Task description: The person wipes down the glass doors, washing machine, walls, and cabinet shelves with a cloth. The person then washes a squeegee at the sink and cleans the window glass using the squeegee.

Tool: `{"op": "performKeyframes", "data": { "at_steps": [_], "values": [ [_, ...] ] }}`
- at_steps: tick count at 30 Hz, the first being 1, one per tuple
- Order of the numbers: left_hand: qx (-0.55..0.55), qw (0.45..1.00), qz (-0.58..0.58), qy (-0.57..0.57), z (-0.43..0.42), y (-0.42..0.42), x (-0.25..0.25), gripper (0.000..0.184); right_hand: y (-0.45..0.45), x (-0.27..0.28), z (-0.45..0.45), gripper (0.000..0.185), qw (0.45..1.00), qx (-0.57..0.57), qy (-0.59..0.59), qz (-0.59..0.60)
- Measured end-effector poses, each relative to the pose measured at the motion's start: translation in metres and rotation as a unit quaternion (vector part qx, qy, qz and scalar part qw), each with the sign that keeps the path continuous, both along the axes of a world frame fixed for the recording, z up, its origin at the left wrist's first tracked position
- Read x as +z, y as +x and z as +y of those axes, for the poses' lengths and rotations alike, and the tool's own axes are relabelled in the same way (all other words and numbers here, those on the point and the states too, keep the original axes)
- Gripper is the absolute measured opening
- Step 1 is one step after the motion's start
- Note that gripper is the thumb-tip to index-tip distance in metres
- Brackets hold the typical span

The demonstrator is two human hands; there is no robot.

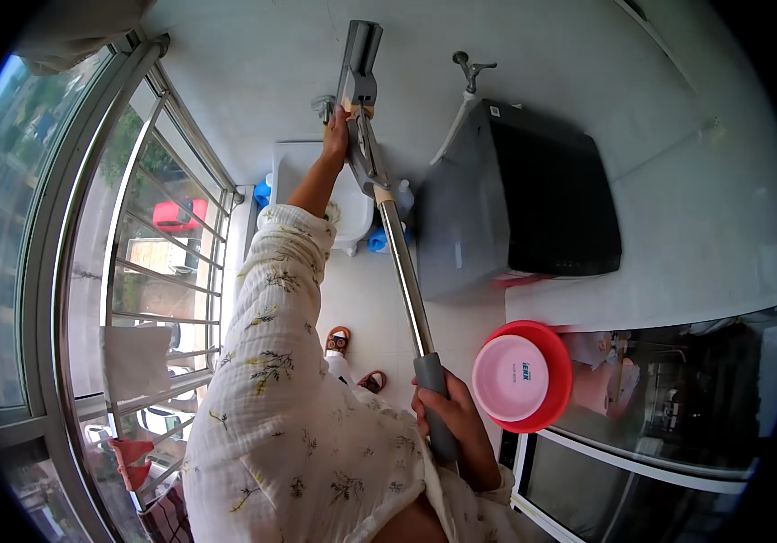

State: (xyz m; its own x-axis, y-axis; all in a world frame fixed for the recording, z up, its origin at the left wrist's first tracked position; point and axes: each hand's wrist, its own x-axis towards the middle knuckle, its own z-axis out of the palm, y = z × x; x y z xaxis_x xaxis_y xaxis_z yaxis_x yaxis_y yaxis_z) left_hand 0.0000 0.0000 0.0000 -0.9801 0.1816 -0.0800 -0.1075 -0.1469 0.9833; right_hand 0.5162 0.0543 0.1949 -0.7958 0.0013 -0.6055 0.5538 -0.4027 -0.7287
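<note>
Mop point(402, 262) slants across your view from 12 o'clock, where the mop head point(361, 59) stands against the pale wall, down to 5 o'clock, where the grey grip point(431, 376) ends. Your left hand point(336, 136), near 11 o'clock, is closed about the mop just below its head, with some of the fingers hidden behind it. Your right hand point(461, 421), at 5 o'clock, is wrapped firmly around the grey grip, leaving no gap that you can see. The steel pole between your hands is bare.

Past your left forearm, between 10 and 11 o'clock, you have a white sink point(293, 161); a blue bottle point(377, 240) stands near it, beside the pole. A tap point(471, 70) sticks out of the wall at 1 o'clock, and a grey washing machine point(461, 217) with a dark top fills 2 o'clock. At 4 o'clock, a pink basin point(508, 373) sits inside a red basin point(560, 362). Your sandals point(338, 339) show on the floor between 6 and 7 o'clock; barred windows line 9 o'clock.
</note>
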Motion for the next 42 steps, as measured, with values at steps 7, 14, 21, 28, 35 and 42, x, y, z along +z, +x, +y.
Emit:
{"op": "performKeyframes", "data": {
  "at_steps": [7, 14, 21, 28, 35, 42],
  "values": [
    [-0.096, 0.966, -0.215, 0.108, -0.056, 0.200, -0.063, 0.082, -0.034, -0.042, 0.015, 0.018, 0.999, -0.023, -0.019, 0.011],
    [-0.277, 0.855, -0.310, 0.311, -0.031, 0.296, 0.027, 0.059, -0.078, -0.068, 0.021, 0.027, 0.999, -0.018, -0.026, -0.032],
    [-0.231, 0.866, -0.345, 0.279, -0.027, 0.274, 0.021, 0.028, -0.101, -0.082, 0.015, 0.031, 0.998, -0.006, -0.013, -0.062],
    [-0.225, 0.892, -0.314, 0.233, -0.025, 0.268, 0.022, 0.027, -0.113, -0.074, 0.016, 0.032, 0.997, -0.006, -0.023, -0.068],
    [-0.232, 0.908, -0.302, 0.172, -0.005, 0.264, -0.004, 0.028, -0.113, -0.100, 0.043, 0.030, 0.995, -0.007, -0.067, -0.079],
    [-0.192, 0.905, -0.338, 0.173, 0.039, 0.292, -0.009, 0.026, -0.097, -0.101, 0.090, 0.035, 0.994, 0.028, -0.035, -0.103]
  ]
}}
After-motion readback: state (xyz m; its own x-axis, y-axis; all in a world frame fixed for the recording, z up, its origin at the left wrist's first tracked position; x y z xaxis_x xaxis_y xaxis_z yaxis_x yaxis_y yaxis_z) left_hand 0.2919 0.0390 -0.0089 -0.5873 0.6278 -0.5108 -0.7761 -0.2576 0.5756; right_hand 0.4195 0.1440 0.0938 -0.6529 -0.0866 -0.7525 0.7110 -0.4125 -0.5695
